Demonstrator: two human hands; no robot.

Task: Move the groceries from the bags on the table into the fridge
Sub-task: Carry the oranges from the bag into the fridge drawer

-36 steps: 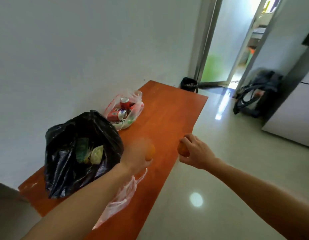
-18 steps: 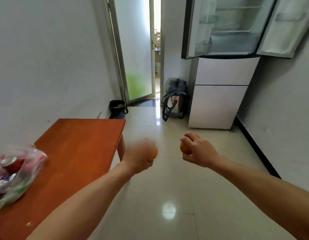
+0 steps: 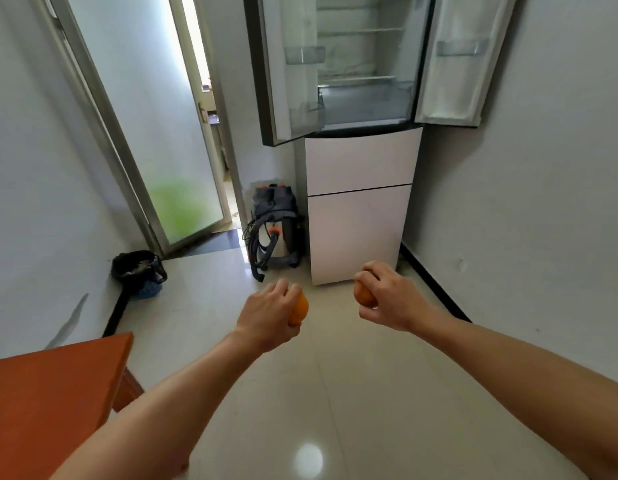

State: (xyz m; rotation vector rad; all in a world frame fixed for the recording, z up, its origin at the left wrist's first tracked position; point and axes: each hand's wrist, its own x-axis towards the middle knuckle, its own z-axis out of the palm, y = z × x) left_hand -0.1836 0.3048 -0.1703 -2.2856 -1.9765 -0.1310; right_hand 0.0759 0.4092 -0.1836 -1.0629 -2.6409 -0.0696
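Observation:
My left hand (image 3: 269, 311) is closed around an orange (image 3: 299, 309), held out over the floor. My right hand (image 3: 387, 296) grips a second orange (image 3: 363, 295) at about the same height. Straight ahead stands the white fridge (image 3: 359, 216) with both upper doors swung open; its glass shelves (image 3: 361, 79) look bare. A corner of the orange-brown table (image 3: 54, 393) shows at the lower left. The grocery bags are out of view.
A grey vacuum cleaner (image 3: 276, 230) with a coiled hose stands left of the fridge. A black-lined bin (image 3: 138, 271) sits by the left wall. A frosted glass door (image 3: 155, 133) stands ajar. Glossy tiled floor lies between me and the fridge.
The view has swung right from the table and bags toward the fridge. The bags have left the frame. Both hands keep their oranges and are closer to the fridge.

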